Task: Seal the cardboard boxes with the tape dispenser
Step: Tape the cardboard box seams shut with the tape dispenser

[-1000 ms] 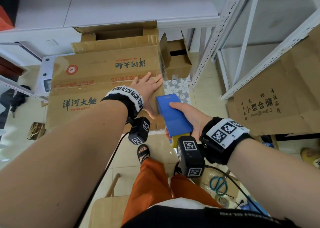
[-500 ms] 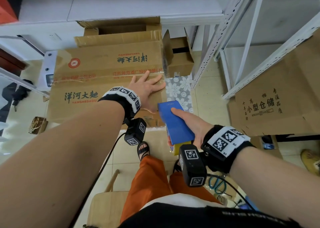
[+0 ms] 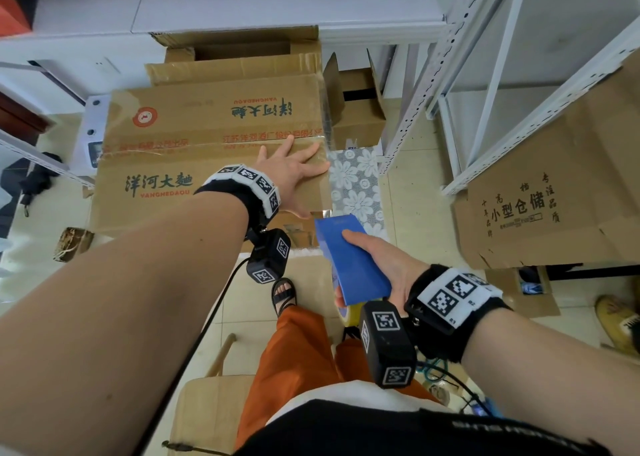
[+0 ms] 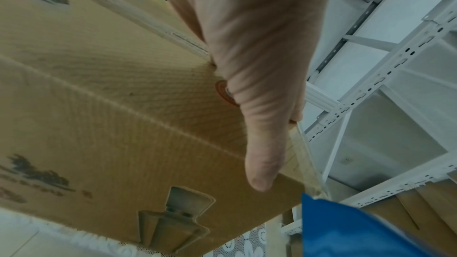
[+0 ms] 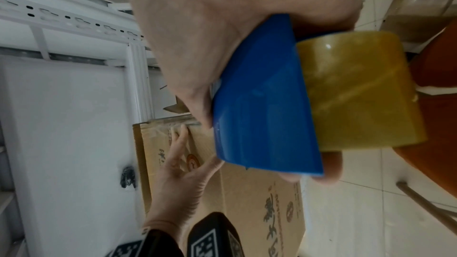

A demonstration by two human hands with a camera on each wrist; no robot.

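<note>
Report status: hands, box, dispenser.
Left hand flat on cardboard box. Right hand grips blue tape dispenser off box's right edge. Nothing blocking.

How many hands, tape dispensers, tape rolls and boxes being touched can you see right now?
Hands: 2, left hand and right hand
Dispenser: 1
Tape roll: 1
Touched box: 1
Total: 5

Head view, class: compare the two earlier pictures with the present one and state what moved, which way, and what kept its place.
The right hand has drawn the blue tape dispenser back toward the person, off the near right corner of the cardboard box, and grips it as before. The left hand stays flat on the box top near that corner, fingers spread. The box has not shifted.
</note>
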